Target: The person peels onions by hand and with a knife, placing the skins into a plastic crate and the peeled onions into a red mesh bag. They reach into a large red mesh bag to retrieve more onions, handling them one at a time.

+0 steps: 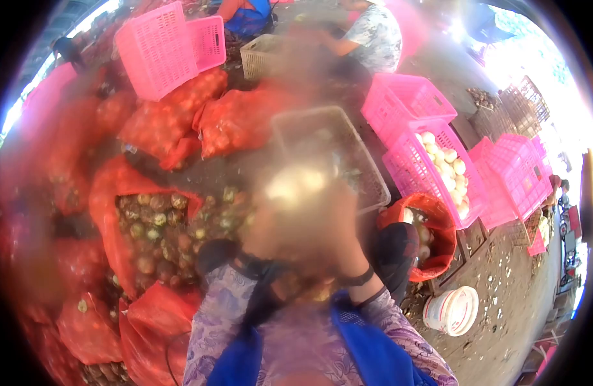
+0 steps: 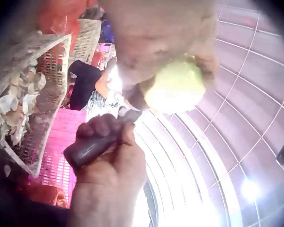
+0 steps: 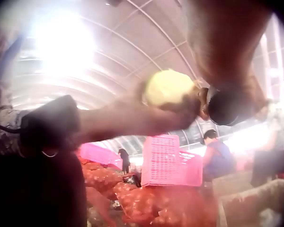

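L hand (image 2: 156, 42): fingers curled round a pale peeled bulb (image 2: 175, 90), held up in front of chest, above the red sacks (image 1: 106, 193). R hand (image 2: 113, 165): tight fist on dark knife handle (image 2: 97, 144), just beside bulb; blade mostly hidden, can't tell if touching. Bulb prob light, firm, slick where peeled, so hold by sides w/ fingertips. Sits at tip of L grip, half exposed toward knife.

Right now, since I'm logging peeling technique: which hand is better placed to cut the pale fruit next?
Probably the right hand: it grips the dark-handled knife beside the pale fruit, which the left hand holds.
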`<action>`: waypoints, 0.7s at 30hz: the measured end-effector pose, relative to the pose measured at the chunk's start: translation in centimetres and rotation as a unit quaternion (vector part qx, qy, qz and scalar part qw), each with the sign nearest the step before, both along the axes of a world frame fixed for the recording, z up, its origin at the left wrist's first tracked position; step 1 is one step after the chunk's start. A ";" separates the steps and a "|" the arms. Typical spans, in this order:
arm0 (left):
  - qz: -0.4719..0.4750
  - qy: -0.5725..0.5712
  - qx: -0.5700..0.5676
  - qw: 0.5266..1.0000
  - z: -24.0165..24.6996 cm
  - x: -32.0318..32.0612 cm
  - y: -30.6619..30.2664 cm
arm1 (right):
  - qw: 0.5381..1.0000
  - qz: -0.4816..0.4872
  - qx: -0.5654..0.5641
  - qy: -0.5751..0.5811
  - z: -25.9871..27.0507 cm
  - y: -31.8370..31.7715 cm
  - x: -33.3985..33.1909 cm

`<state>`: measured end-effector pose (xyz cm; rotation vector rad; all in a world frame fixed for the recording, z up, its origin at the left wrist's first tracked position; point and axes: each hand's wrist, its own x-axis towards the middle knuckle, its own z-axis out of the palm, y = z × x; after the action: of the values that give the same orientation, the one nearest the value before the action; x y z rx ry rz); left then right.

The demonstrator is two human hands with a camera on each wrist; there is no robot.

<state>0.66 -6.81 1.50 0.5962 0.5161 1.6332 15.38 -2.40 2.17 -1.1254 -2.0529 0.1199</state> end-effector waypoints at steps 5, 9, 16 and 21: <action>0.007 0.034 0.011 0.999 -2.2 -1.6 -0.1 | 0.988 0.081 -0.076 0.106 -2.6 1.4 1.3; -0.050 0.004 0.087 0.995 -0.2 0.4 0.9 | 0.909 0.078 -0.202 0.356 -2.2 0.9 0.5; -0.071 -0.038 0.019 0.997 -2.4 -0.3 1.9 | 0.659 0.140 -0.397 0.623 -2.7 2.2 1.7; 0.158 0.636 0.134 0.743 -1.2 -0.9 0.3 | 0.520 0.176 -0.460 0.697 -3.5 2.0 2.8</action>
<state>-0.28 -6.55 0.30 1.9636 1.4346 1.3929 18.13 -0.38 -1.34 -0.5522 -0.4856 1.8280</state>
